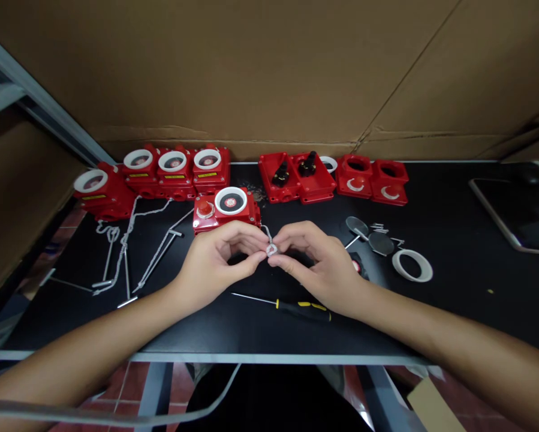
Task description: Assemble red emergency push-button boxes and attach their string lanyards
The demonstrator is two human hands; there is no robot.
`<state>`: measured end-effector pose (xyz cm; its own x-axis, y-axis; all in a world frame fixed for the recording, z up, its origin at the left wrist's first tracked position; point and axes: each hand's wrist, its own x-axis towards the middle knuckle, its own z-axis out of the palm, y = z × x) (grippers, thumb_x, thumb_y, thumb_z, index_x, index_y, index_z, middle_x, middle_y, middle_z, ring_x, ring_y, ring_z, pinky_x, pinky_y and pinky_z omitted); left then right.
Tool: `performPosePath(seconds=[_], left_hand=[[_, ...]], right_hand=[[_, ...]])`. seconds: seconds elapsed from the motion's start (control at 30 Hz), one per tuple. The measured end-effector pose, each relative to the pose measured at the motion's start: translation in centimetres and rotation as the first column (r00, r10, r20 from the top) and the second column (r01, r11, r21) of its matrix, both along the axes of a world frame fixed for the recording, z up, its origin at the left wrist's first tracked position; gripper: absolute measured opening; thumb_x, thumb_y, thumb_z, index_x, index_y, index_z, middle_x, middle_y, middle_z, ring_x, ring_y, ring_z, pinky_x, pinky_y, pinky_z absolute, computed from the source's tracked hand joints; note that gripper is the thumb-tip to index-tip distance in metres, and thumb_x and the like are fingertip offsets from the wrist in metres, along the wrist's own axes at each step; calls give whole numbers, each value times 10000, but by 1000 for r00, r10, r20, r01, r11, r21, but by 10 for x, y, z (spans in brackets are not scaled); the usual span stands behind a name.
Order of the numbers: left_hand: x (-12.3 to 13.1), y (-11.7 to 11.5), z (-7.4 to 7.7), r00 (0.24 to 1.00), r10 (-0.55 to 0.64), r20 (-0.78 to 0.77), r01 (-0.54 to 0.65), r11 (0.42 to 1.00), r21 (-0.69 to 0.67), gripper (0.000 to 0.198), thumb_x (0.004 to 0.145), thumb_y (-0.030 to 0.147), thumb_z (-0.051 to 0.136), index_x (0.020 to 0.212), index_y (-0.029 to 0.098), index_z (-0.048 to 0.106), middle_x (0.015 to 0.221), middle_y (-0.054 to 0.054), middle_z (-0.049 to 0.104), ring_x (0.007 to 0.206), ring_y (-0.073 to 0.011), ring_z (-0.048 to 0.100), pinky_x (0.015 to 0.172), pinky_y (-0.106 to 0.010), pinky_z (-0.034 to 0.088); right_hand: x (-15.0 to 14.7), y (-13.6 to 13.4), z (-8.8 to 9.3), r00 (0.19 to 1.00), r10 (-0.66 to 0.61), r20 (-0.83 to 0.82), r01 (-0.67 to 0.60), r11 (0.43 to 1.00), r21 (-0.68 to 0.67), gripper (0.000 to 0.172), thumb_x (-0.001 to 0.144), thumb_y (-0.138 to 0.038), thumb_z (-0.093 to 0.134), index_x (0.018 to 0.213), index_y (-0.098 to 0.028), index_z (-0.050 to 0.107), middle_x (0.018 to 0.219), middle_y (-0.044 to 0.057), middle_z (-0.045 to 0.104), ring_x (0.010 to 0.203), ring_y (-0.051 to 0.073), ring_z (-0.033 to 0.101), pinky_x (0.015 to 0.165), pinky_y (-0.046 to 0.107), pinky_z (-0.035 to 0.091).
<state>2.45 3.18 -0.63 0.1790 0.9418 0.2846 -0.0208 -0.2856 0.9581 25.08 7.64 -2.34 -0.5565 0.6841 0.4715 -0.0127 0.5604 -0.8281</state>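
Note:
My left hand (217, 261) and my right hand (316, 261) meet over the middle of the black table (453, 288). Both pinch a small silver ring (271, 250) at the end of a thin ball chain. The chain runs up to a red alarm box (224, 209) with a white-rimmed round window, which stands just behind my left hand. A screwdriver (291, 306) with a black and yellow handle lies on the table just in front of my hands.
Several closed red boxes (161, 171) stand at the back left, open red housings (332, 177) at the back middle. Chains with small metal hammers (129, 252) lie at the left. Round glass discs (372, 237) and a white ring (413, 265) lie at the right. A cardboard wall rises behind.

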Motion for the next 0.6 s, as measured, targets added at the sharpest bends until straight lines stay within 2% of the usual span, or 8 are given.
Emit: performPosePath(seconds=[0.13, 0.3, 0.4, 0.5, 0.6], left_hand=[[0, 0, 0, 999, 23, -41, -21, 999, 48, 241, 923, -19, 782, 1073, 166, 811, 1025, 2, 863, 950, -79, 838, 929, -126, 655], [-1, 0, 2, 994, 55, -90, -44, 992, 116, 195, 953, 8, 787, 1051, 176, 815, 994, 13, 857, 924, -60, 825, 911, -97, 635], [0, -1, 3, 993, 64, -103, -50, 990, 133, 192, 953, 23, 810, 1067, 176, 821, 1023, -4, 837, 923, -72, 815, 896, -124, 651], [0, 0, 2, 985, 123, -121, -101, 980, 173, 169, 926, 39, 844, 1035, 167, 824, 1074, -27, 785, 914, -86, 791, 866, -160, 665], [-1, 1, 1, 983, 144, -118, -124, 979, 164, 148, 922, 44, 844, 993, 170, 809, 995, -9, 775, 878, -76, 770, 852, -146, 648]], right_hand=[[1, -1, 2, 999, 38, 1, -37, 986, -161, 199, 1080, -222, 780, 1229, -217, 648, 990, -26, 821, 929, 76, 820, 887, 176, 613], [-1, 1, 6, 994, 107, -22, -107, 918, -381, 155, 1096, -319, 753, 1158, -193, 687, 974, 6, 835, 826, 77, 788, 815, 184, 627], [-3, 1, 6, 992, 109, -66, -127, 890, -438, 172, 1076, -330, 772, 1121, -183, 695, 953, 16, 828, 809, 81, 767, 773, 181, 629], [-3, 0, 8, 989, 129, -76, -150, 878, -455, 149, 1062, -307, 776, 1086, -173, 714, 939, 22, 816, 827, 86, 757, 767, 182, 628], [-4, -2, 9, 988, 141, -68, -156, 878, -453, 123, 1062, -286, 763, 1069, -168, 730, 932, 23, 806, 815, 86, 742, 773, 197, 625]])
